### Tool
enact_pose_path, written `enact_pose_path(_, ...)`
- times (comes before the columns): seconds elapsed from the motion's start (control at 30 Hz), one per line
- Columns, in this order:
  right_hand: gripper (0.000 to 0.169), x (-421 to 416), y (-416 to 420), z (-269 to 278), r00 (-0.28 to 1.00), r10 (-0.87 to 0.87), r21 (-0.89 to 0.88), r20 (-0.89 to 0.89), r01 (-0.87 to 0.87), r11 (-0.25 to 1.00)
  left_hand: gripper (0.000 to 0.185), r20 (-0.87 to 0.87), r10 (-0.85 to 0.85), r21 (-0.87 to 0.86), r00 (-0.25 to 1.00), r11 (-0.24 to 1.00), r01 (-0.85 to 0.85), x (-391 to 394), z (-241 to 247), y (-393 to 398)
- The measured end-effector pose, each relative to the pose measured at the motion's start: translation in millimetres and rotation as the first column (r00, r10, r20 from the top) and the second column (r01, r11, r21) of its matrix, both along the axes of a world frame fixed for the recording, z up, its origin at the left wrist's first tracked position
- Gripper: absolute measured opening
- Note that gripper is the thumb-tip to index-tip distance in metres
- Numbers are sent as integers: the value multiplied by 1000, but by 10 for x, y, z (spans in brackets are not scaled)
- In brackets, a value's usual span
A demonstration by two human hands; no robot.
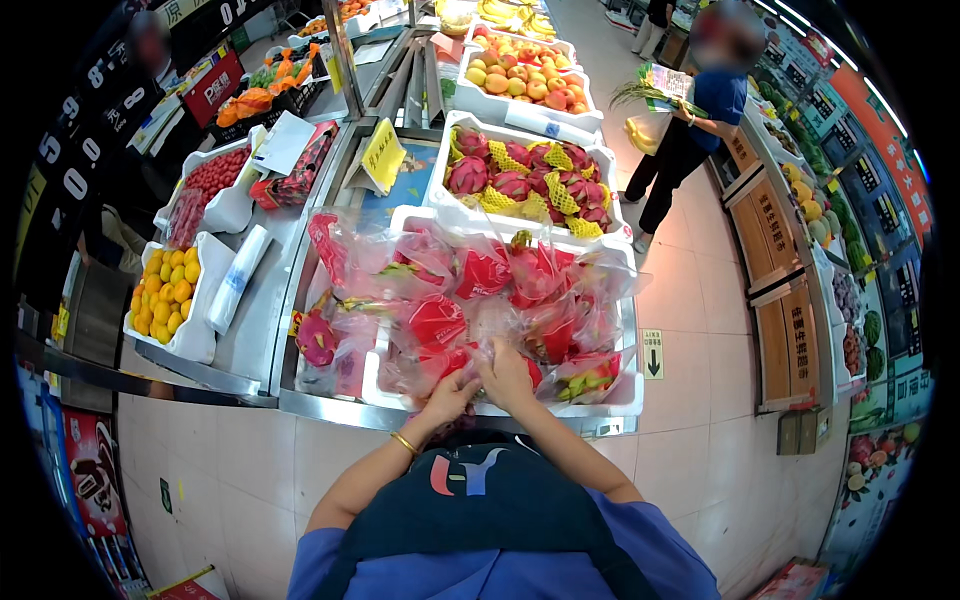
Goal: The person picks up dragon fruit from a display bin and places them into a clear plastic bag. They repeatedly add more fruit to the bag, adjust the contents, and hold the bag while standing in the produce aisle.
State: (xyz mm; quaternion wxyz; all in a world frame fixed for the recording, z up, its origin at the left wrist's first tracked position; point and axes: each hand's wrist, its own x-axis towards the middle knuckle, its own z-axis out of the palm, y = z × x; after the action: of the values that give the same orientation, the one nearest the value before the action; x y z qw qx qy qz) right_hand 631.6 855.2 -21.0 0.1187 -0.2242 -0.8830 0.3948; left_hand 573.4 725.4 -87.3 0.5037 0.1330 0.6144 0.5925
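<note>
Both hands are close together over the front of a white foam crate of dragon fruits in clear plastic bags. My left hand has its fingers bent at a clear plastic bag, beside a red-printed bag. My right hand touches clear film just right of it, fingers curled. What either hand grips is hidden by the film and fingers. A bagged dragon fruit with green tips lies to the right. At the far left of the pile is another dragon fruit. A dark purplish thing, partly hidden, shows below my left hand.
Beyond stands a foam crate of dragon fruits in yellow nets, then apples. On the left are yellow fruits, a plastic bag roll and small red fruits. A person stands in the right aisle holding green vegetables.
</note>
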Motion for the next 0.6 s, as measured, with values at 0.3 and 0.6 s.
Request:
enact_pose_path(0.3, 59, -86, 154, -1, 968, 245, 78, 52, -248, 966, 26, -317, -225, -249, 921, 957, 148, -46, -111, -68)
enact_pose_path(0.6, 50, -40, 1063, 455, 951, 99, 755, 294, -294, 586, 45, -626, -545, -580, 558, 803, 134, -39, 659, -214)
